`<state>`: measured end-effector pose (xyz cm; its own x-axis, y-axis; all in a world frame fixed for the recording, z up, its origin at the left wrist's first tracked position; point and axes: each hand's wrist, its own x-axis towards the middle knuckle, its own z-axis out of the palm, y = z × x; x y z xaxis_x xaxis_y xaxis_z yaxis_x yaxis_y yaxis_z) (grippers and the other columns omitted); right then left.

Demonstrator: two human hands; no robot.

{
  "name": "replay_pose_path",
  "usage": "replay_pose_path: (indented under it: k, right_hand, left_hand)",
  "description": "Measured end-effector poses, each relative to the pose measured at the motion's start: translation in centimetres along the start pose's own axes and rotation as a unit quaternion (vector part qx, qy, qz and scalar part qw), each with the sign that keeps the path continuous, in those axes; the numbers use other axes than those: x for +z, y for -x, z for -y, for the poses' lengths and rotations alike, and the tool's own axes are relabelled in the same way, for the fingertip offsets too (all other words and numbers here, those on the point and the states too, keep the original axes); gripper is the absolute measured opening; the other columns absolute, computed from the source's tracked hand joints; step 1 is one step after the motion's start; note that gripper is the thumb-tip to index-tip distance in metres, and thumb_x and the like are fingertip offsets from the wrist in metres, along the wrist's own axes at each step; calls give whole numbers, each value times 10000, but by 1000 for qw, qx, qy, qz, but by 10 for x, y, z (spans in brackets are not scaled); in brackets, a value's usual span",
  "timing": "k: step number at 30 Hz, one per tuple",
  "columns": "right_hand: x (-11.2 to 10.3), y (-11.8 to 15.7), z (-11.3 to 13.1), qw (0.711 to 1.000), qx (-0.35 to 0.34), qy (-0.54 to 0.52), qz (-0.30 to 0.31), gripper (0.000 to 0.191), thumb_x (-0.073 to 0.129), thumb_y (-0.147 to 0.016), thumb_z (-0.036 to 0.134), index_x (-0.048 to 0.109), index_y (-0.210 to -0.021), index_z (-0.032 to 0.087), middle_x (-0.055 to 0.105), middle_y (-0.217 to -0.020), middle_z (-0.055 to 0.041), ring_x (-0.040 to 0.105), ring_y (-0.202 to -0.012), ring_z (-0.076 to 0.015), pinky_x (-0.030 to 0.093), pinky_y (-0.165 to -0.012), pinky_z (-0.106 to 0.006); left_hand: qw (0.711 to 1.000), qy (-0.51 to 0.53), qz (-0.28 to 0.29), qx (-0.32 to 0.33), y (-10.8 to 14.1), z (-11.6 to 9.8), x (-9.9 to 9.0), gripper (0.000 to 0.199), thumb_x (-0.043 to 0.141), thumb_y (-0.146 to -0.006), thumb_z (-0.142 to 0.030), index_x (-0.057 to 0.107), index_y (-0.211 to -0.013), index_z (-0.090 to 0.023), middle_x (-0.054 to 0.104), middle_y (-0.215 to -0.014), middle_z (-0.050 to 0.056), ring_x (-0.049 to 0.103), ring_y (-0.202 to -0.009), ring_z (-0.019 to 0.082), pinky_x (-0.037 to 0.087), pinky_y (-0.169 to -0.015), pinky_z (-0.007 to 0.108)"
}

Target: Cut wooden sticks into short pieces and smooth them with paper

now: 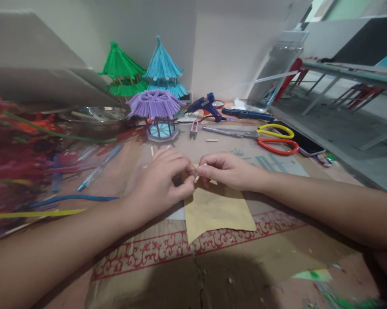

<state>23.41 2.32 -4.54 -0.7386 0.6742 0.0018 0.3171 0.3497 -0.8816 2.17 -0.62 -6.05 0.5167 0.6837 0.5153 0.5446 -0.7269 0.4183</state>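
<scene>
My left hand [169, 178] and my right hand [230, 171] meet over a yellow sheet that looks like sandpaper [219, 210], its near edge uneven and dark smudges on it. Fingers and thumbs of both hands are pinched together around a small pale stick [197, 175], mostly hidden by the fingertips. Just beyond them, a short wooden stick [212, 140] lies on the mat. A purple pavilion model [156, 105] with a fringed roof stands behind my left hand. Scissors [257, 134] with one yellow and one red handle lie beyond my right hand.
Green [120, 64] and blue pavilion models [163, 60] stand at the wall. A blue glue gun [208, 105], thread snips [193, 129], a phone [301, 137] and a clear bottle [273, 73] sit at the back. Left are a metal bowl [96, 126] and blurred colourful craft pieces.
</scene>
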Motion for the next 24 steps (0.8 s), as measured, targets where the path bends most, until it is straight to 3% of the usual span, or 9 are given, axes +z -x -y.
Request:
replay_pose_path:
  k: [9,15,18,21,24]
  right_hand:
    - [-1,1,-1,999,-29,30,22,454,581,-956,572,567,-733,177,586,-654,17,491,-610,-102,377,-584,-233]
    - [-2,2,-1,999,-10,-2,40,505,570,-939,638,560,-738,175,597,-676,5,501,-615,-104,386,-581,-234]
    - [-2,1,-3,999,-15,-35,16,543,542,-939,676,562,-737,173,607,-700,-6,499,-628,-105,397,-600,-246]
    - [-2,-1,-6,998,-17,-65,-3,532,567,-930,673,560,-737,177,609,-691,-1,504,-630,-105,404,-618,-253]
    - [-2,-1,-7,996,-26,-82,-11,537,574,-918,688,559,-740,181,607,-681,2,514,-635,-108,405,-621,-257]
  left_hand:
    - [995,75,9,-71,-1,-4,-3,125,510,-850,-202,591,-756,-198,639,-802,-1,588,-820,180,444,-772,337]
    - [979,138,-59,-140,2,2,-5,101,475,-844,-198,539,-768,-214,587,-791,-4,563,-788,180,452,-717,333]
    - [981,171,-58,-75,5,-3,-10,152,430,-892,-165,499,-768,-221,553,-792,7,550,-786,178,449,-707,337]
    - [987,152,21,56,9,-13,-13,209,477,-939,-173,503,-737,-215,572,-802,13,553,-808,176,449,-764,353]
    - [992,111,20,60,10,-16,-10,166,547,-945,-195,541,-781,-212,605,-808,9,563,-812,173,445,-780,353]
